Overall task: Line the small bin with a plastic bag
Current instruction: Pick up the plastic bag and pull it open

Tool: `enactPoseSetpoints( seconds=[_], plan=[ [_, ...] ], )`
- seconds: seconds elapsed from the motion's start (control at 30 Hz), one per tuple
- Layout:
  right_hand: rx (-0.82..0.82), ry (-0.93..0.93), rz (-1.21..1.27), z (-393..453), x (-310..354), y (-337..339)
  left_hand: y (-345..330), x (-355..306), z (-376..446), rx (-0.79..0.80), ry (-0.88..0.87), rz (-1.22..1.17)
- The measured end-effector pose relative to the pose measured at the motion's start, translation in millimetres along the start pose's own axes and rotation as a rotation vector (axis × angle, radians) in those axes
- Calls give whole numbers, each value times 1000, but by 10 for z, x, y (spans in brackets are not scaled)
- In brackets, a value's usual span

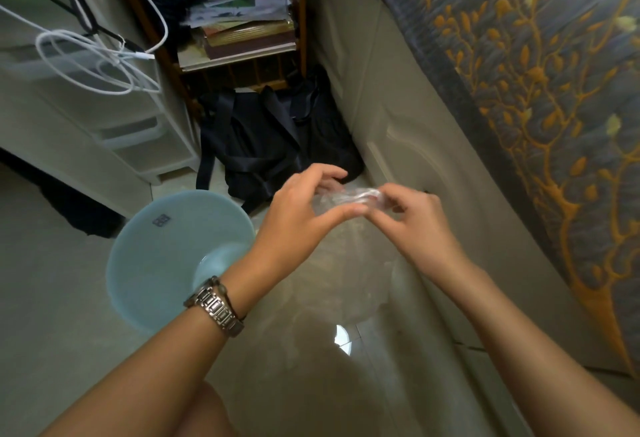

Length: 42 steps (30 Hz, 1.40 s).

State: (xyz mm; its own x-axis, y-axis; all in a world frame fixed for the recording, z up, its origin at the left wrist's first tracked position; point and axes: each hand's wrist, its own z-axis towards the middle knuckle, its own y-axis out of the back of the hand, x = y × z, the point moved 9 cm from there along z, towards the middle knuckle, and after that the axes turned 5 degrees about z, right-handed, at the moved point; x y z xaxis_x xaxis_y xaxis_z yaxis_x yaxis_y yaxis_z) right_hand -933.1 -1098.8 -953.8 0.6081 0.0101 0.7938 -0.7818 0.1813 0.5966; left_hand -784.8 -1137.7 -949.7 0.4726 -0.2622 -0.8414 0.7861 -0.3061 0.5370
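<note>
step: opening bag mouth | left hand (298, 208) and right hand (412, 218) fingers pinched on clear thin plastic bag (349, 196), hanging below | pale blue round plastic bin (145, 263) left of fingers, unlined | advice: rub layers apart, spread wide

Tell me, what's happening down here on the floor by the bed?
A person is working a clear plastic bag between both hands, apparently trying to open its mouth. The left hand and right hand pinch the bunched top edge with their fingers, and the rest of the bag hangs down below them. The small pale blue bin sits on the floor to the left, with no bag in it yet.
</note>
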Motion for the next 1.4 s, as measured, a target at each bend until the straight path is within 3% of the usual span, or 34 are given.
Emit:
enactPoseSetpoints(
  seconds=[0.2, 0.3, 0.53, 0.63, 0.73, 0.93, 1.2, 1.3, 1.4],
  plan=[
    [-275, -209, -35, -91, -247, 316, 249, 246, -58, -219, 135, 22],
    [-310, -236, 92, -127, -288, 355, 227, 496, -87, -204, 314, -75],
    [-364, -285, 408, -63, -290, 454, -113, 982, -185, 25, 727, -307],
    [-334, -250, 426, 1, -163, 489, -392, 821, -160, 327, 721, -598],
    [-304, -223, 383, 16, -75, 499, -455, 732, -192, 466, 675, -611],
    [-268, -225, 305, -40, -51, 484, -408, 810, -219, 356, 709, -691],
    [-26, -282, 502, -171, 37, 514, -198, 986, -82, 51, 774, -635],
    [116, -277, 516, -280, 89, 545, -156, 963, -18, 5, 735, -635],
    [131, -265, 535, -360, 103, 648, -87, 894, 29, -20, 668, -650]
  ],
)
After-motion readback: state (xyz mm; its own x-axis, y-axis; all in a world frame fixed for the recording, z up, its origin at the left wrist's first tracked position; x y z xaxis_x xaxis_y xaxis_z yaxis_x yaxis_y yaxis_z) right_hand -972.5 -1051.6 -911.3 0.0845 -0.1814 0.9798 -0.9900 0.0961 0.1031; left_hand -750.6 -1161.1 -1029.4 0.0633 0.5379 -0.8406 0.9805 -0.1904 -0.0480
